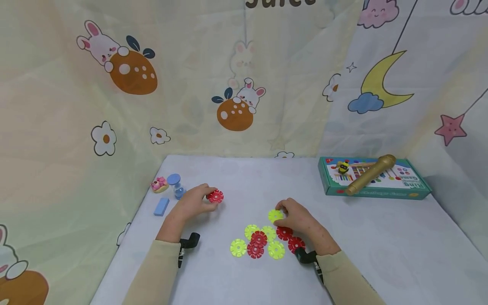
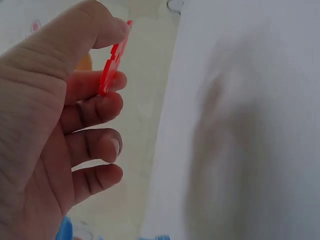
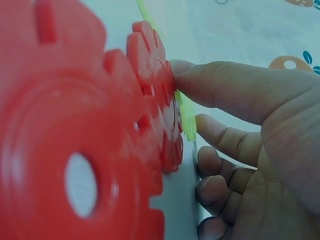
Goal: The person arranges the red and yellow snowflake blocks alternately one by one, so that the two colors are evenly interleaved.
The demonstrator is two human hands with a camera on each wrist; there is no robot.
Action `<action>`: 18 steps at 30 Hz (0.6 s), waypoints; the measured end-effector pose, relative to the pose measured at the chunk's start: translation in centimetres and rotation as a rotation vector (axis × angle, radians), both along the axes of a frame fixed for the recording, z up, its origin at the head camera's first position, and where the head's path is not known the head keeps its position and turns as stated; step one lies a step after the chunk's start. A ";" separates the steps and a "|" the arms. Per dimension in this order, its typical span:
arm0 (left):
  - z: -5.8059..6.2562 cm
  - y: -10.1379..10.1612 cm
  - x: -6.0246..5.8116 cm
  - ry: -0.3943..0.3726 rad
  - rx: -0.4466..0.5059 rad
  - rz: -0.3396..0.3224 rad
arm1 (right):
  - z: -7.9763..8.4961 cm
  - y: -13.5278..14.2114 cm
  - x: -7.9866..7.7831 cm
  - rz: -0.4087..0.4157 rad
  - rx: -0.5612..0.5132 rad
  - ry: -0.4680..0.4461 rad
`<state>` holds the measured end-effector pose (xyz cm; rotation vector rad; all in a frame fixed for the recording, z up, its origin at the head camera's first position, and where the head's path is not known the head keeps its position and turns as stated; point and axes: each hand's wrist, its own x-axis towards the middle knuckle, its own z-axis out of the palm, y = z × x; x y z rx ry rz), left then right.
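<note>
The left hand (image 1: 194, 201) pinches a red disc (image 1: 216, 196) above the tabletop (image 1: 228, 279); the right hand (image 1: 299, 217) curls thumb and fingers round the edge of a yellow-green disc (image 1: 275, 216) beside a loose cluster of discs (image 1: 259, 239). The green box (image 1: 400, 195) behind looks closed, contents hidden, a gold microphone (image 1: 370, 174) and bee figure (image 1: 343, 168) on top

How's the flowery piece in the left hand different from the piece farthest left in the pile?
The held piece is red; the leftmost piece is bright yellow. The held piece is up off the table, pinched by the left hand; the leftmost piece lies flat on it. Both are round with notched edges.
</note>
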<state>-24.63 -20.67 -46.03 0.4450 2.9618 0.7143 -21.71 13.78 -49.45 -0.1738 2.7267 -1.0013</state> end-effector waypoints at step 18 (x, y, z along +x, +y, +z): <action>-3.0 -3.3 -0.9 -0.251 0.052 0.146 | 0.1 0.0 0.3 -0.013 -0.023 0.004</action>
